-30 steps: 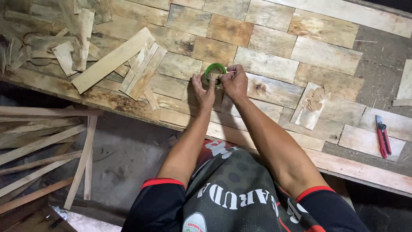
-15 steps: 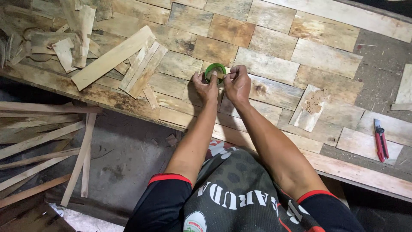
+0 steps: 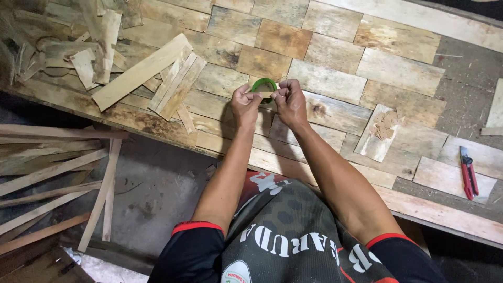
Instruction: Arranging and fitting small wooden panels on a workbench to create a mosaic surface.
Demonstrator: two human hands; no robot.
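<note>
Both hands meet over a small green roll of tape [image 3: 263, 84] above the wooden panel [image 3: 335, 78]. My left hand [image 3: 244, 106] grips the roll's left side with thumb and fingers. My right hand [image 3: 290, 102] pinches its right side and a pale strip at the roll's front edge. Much of the roll is hidden behind my fingers. The panel is made of many rectangular wooden tiles laid like bricks.
Loose wooden slats [image 3: 141, 71] and scraps lie piled at the panel's upper left. Long strips [image 3: 50, 181] rest on the floor at the left. A tile with glue or chips [image 3: 378, 133] lies right of my hands. Red-handled pliers [image 3: 468, 172] sit at the far right.
Both hands have stayed together on the green roll with only small finger shifts. The view has drifted slightly.
</note>
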